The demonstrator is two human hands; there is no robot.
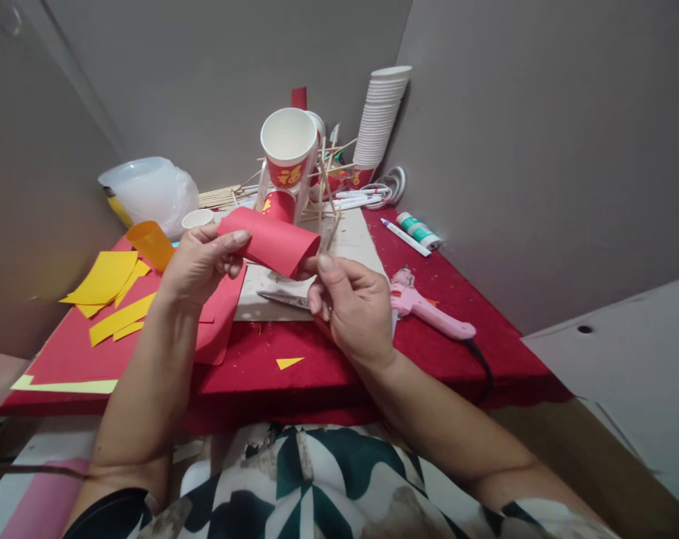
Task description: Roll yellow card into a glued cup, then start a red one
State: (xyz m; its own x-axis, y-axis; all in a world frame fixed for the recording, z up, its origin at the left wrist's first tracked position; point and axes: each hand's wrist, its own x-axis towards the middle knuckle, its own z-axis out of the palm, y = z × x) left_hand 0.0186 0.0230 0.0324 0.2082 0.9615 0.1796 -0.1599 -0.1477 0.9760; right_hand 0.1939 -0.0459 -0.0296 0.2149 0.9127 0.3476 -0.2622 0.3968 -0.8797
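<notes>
A sheet of red paper (275, 239), curled into a tube, is held above the table between both hands. My left hand (201, 262) pinches its left end, the thumb lying on the outside. At the right end, my right hand (355, 303) grips the lower edge, with fingertips partly inside the opening. The blades of a pair of scissors (283, 299) show just below the tube, over a pale board (252, 303). Their handles are hidden by my right hand, and I cannot tell whether it touches them. Behind the tube stand paper cups (288, 174) stacked with red decoration.
Yellow paper pieces (106, 277) and an orange tube (151, 245) lie left. A pink glue gun (434, 311) with a black cord rests right, near a marker (405, 237). A tall cup stack (381, 112), wooden sticks (221, 197) and a plastic bag (153, 195) stand behind.
</notes>
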